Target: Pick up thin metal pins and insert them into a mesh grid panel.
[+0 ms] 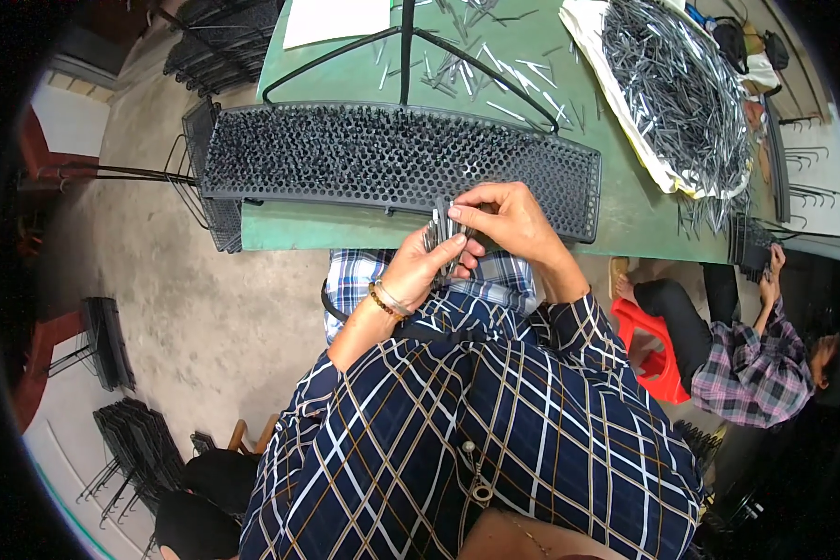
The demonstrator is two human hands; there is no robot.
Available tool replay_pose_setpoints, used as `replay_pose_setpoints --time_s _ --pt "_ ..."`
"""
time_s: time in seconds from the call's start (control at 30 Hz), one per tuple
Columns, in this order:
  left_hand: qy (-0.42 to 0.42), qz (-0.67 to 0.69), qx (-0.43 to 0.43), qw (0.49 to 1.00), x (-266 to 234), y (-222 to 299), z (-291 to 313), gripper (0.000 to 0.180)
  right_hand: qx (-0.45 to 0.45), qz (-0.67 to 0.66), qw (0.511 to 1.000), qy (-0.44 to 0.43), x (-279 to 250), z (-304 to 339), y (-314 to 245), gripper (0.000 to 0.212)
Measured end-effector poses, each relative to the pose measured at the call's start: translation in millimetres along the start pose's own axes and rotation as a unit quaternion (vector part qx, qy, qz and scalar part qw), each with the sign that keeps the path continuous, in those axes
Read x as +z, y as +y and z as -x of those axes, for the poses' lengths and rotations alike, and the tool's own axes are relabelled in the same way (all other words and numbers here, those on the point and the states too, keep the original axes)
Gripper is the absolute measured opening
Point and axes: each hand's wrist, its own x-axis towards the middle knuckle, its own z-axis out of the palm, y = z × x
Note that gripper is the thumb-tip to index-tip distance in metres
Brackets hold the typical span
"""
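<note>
In front of my lap, my left hand is closed around a bunch of thin dark metal pins that stick up between thumb and fingers. My right hand pinches at the top of this bunch; its thumb and fingertips meet on the pin ends. Just beyond both hands a long black perforated rack lies along the table's near edge. Dark pieces stand packed in its holes on the left and middle, while bare holes show toward the right end. A black wire frame rises from its far side.
The green table carries loose pins, a white sheet and, at right, a white sack heaped with pins. More racks stand left. A co-worker sits at right near a red stool.
</note>
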Motion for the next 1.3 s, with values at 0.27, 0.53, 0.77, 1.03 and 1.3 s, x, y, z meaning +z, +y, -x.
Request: replay_pose_setpoints --time_s 0.27,0.53,0.77,1.03,1.3 --pt "0.032 0.034 0.009 0.999 -5.1 -5.6 -5.6 0.022 -0.008 -0.061 0.996 0.057 -8.4 -8.9 0.1 0.018" --pt "0.050 0.013 -0.006 0.999 -0.8 -4.6 -5.2 0.025 -0.118 -0.042 0.962 0.243 1.3 -24.0 0.7 0.018" --pt "0.056 0.010 -0.018 0.998 -1.4 -4.0 -3.1 0.024 -0.240 0.150 0.915 0.288 -0.2 -23.5 6.9 0.015" --pt "0.055 0.009 -0.023 0.998 -1.2 -3.5 -3.9 0.025 -0.176 0.063 0.922 0.339 10.4 -21.8 11.3 0.015" --pt "0.051 0.012 -0.021 0.998 -3.1 -5.4 -4.7 0.025 -0.296 0.227 0.863 0.340 9.9 -20.4 7.4 0.011"
